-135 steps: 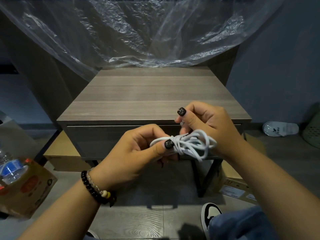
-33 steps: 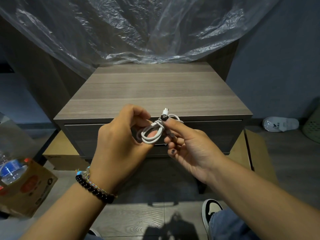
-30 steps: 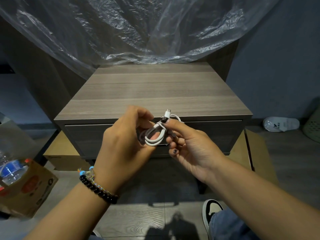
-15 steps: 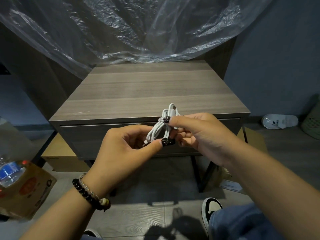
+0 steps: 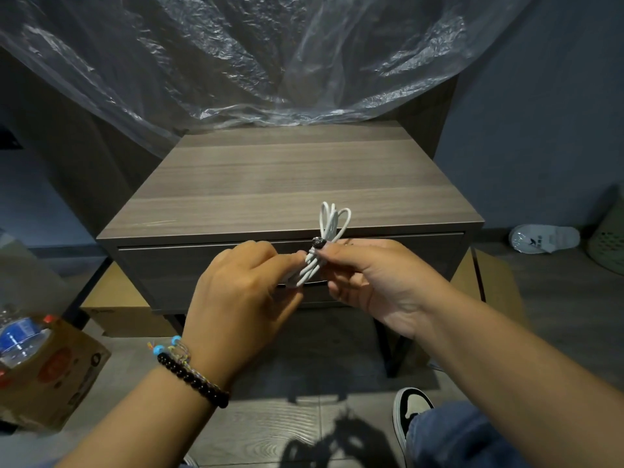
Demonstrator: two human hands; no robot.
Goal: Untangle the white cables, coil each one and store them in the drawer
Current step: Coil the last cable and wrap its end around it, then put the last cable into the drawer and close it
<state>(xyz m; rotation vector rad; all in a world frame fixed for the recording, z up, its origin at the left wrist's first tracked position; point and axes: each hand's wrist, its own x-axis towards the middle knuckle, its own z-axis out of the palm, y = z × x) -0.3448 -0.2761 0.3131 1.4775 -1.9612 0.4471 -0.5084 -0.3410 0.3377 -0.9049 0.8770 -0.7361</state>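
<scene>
From my remote seat, left to right: 1 cardboard box (image 5: 50, 373) sits on the floor with 1 clear plastic bottle (image 5: 17, 336) poking out, its label blue. My left hand (image 5: 236, 298), wrist ringed by 1 string of round black beads (image 5: 192, 380), pinches the lower end of 1 white cable (image 5: 324, 244) between thumb and fingertips. The cable is smooth and round, folded into a slim bundle whose 3 loops fan upward over the front edge of 1 wood-grain nightstand (image 5: 287, 184). My right hand (image 5: 374, 278) clamps the bundle's middle, thumb on top, its nail dark and glittery. Both hands hold it in the air just in front of the nightstand's 1 drawer (image 5: 189, 265), a flat dark front that is closed. Crinkled clear plastic sheeting (image 5: 270, 55) drapes behind the top. Below right, 1 black-and-white shoe (image 5: 412, 407) and a blue denim knee. Far right on the floor lies 1 white slipper (image 5: 543, 238), beside a green woven basket (image 5: 607, 241) at the frame's edge.
</scene>
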